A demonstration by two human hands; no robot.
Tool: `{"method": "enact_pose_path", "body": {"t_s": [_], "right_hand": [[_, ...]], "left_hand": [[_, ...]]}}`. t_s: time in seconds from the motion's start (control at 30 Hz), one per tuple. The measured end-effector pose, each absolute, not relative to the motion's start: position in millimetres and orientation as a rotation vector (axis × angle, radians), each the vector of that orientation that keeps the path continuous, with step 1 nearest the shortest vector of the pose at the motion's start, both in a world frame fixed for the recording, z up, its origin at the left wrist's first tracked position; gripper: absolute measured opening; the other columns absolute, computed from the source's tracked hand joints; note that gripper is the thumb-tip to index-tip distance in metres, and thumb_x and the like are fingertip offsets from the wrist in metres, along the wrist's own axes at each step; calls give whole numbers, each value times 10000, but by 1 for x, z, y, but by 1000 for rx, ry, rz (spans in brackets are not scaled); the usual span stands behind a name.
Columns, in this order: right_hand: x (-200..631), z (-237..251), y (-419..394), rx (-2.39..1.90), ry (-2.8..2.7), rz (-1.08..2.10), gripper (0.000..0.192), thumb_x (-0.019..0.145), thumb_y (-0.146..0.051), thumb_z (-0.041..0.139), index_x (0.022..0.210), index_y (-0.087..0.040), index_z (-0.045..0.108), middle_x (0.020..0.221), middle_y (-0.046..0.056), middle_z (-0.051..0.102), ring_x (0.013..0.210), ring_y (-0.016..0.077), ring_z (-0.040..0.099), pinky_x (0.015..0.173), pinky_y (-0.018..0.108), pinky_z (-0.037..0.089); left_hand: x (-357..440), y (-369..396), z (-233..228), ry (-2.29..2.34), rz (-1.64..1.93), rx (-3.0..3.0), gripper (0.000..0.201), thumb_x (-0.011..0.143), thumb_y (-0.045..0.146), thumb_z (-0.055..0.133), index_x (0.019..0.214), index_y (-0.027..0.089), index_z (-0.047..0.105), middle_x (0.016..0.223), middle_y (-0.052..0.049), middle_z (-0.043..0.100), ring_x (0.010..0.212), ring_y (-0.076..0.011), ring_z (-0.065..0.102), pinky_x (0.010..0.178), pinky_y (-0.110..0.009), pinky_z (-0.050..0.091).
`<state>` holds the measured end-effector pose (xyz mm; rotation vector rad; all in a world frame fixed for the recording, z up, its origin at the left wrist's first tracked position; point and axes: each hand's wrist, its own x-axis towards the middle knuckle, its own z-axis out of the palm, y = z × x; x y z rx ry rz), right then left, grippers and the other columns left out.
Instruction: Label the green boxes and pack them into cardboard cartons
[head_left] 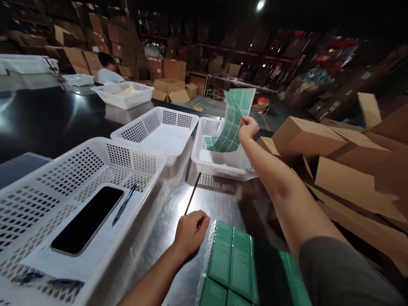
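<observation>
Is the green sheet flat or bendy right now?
Bent. The green sheet curves as the right hand pinches its edge above the white basket.

Green gridded sheet [234,119], white perforated baskets [159,127], green wrapped packs [236,263], brown cardboard boxes [318,140].

A dim warehouse: a shiny steel worktop [47,123] reflects one ceiling lamp [260,5]. Stacked cardboard boxes [105,38] fill the back, with dark shelving racks [242,46] behind.
</observation>
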<state>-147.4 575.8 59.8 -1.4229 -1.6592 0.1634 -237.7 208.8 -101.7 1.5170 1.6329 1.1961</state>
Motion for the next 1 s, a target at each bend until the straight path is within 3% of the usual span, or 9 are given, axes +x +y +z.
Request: {"method": "enact_pose_path", "body": {"t_s": [0.1,0.17,0.27,0.37,0.47,0.57,0.63,0.8,1.0], "right_hand": [[-137,109,561,-1279,-1486,106,343,989,-206,439,1321,-124,467,1254,123,624,1099,198,568,1037,410,402],[-130,143,541,-1065,-1532,141,442,944,-210,517,1370,-165,407,1284,106,614,1093,183,559,1042,394,402],[-113,189,498,-668,-1837,326,473,806,-285,717,1232,-201,530,1193,54,665,1051,198,606,991,393,480],[-92,215,447,-486,-2308,747,466,688,-393,822,1062,-197,624,1014,27,715,927,221,669,869,398,562],[-78,204,401,-506,-2762,1008,376,747,-411,779,1019,-184,656,971,18,730,960,212,677,883,357,561],[-77,159,372,-711,-3033,768,227,802,-295,757,969,-165,675,966,1,730,1039,181,649,938,288,521],[-78,125,360,-845,-3035,631,157,850,-276,737,935,-160,675,962,21,718,959,172,661,897,321,543],[-73,96,344,-993,-2805,405,185,951,-325,641,962,-142,658,983,40,673,901,174,652,846,376,551],[-30,138,318,-1084,-2254,272,165,861,-170,637,1024,-159,615,1002,57,706,964,235,633,865,364,500]], "left_hand": [[-239,210,-99,1606,1242,1452,320,933,386,479,744,198,657,701,-21,652,672,-175,584,651,-285,365],[-239,210,-97,1596,1277,1428,314,912,392,498,726,198,661,688,-25,655,665,-182,584,651,-290,370],[-238,211,-96,1581,1335,1369,295,855,404,554,677,196,662,627,-26,636,615,-183,561,616,-290,366],[-237,211,-97,1521,1402,1240,301,813,445,588,669,190,655,568,-15,603,550,-167,546,563,-271,378],[-239,212,-98,1412,1488,1065,409,797,576,551,779,179,648,624,-19,624,504,-159,567,497,-260,416],[-244,211,-94,1301,1561,915,588,785,721,429,873,169,612,710,-58,658,513,-179,605,456,-281,464],[-249,208,-91,1252,1593,861,603,771,736,443,931,174,588,785,-73,673,570,-187,638,481,-291,507],[-253,203,-91,1301,1581,856,547,645,378,793,1108,201,563,1007,-83,664,711,-186,683,581,-297,573],[-259,205,-92,1569,1590,1063,501,751,216,703,1227,193,550,1312,-154,582,1204,-279,585,966,-423,525]]}}
